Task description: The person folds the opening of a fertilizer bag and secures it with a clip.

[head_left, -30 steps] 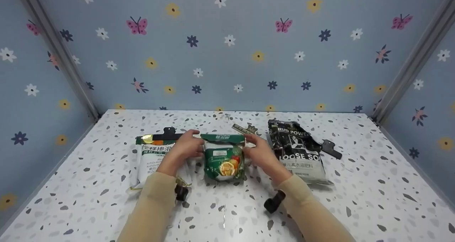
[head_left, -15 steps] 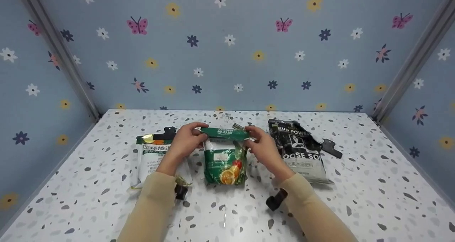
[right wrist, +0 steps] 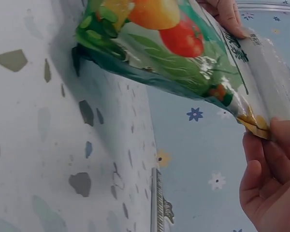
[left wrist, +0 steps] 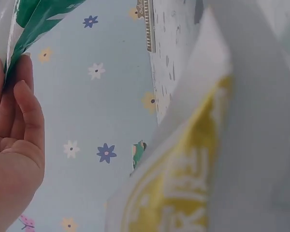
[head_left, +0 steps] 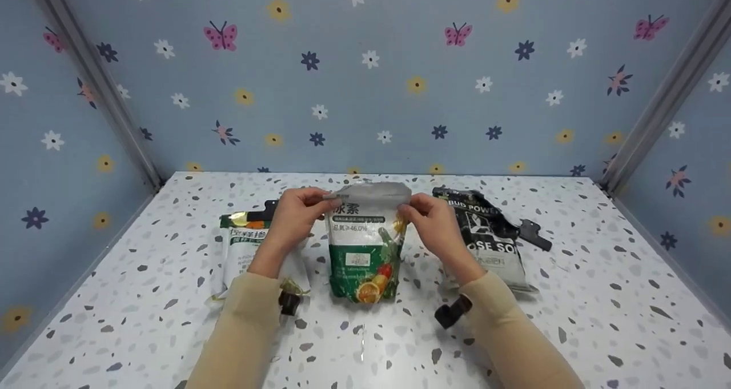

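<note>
A green and white fertilizer bag (head_left: 365, 263) with fruit and vegetable pictures stands in the middle of the table. Along its top runs a pale grey strip (head_left: 374, 192), raised between the hands. My left hand (head_left: 300, 212) pinches the bag's upper left corner between thumb and fingers. At the opposite upper corner my right hand (head_left: 437, 220) holds the edge the same way; the right wrist view shows the thumb over the bag's rim (right wrist: 263, 128) and fingers beneath. The bag's base stays close on the table.
Left of centre lies a white bag (head_left: 245, 252) with a black clip (head_left: 269, 207) at its top, partly behind the left arm. A black and grey bag (head_left: 485, 240) lies right, a black clip (head_left: 535, 235) beside its top. A gold-brown ruler-like strip (right wrist: 157, 198) lies behind.
Both hands have risen and drawn the folded green top of the middle bag upward, so it now stands taller with more print showing. The gold-brown strip behind is now hidden in the head view.
</note>
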Tool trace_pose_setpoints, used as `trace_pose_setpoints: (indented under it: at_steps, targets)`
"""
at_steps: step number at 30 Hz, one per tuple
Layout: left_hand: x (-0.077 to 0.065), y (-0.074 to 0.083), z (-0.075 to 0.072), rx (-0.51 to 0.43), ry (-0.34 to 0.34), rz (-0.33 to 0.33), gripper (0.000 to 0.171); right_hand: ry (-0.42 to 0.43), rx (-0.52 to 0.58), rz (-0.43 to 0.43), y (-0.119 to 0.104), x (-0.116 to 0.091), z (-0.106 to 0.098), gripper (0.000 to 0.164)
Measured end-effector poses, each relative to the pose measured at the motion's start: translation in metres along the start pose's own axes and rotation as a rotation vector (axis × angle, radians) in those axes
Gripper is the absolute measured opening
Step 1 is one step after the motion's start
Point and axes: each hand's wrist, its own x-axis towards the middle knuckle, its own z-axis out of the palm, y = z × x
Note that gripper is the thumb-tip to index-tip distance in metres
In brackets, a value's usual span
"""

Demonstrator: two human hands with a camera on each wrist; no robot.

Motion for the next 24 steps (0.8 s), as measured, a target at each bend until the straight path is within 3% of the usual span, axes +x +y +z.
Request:
trace_pose_setpoints:
  at_steps: [10,24]
  targets:
    - [-0.004,0.009,0.001,0.029,0.009,0.035,0.025,-0.004,-0.095,-0.071,-0.008,-0.001,-0.005,0.012]
    - [-0.005,0.012,0.004,-0.006,0.041,0.066,0.022,0.009,-0.067,-0.120,-0.014,-0.002,-0.013,0.014]
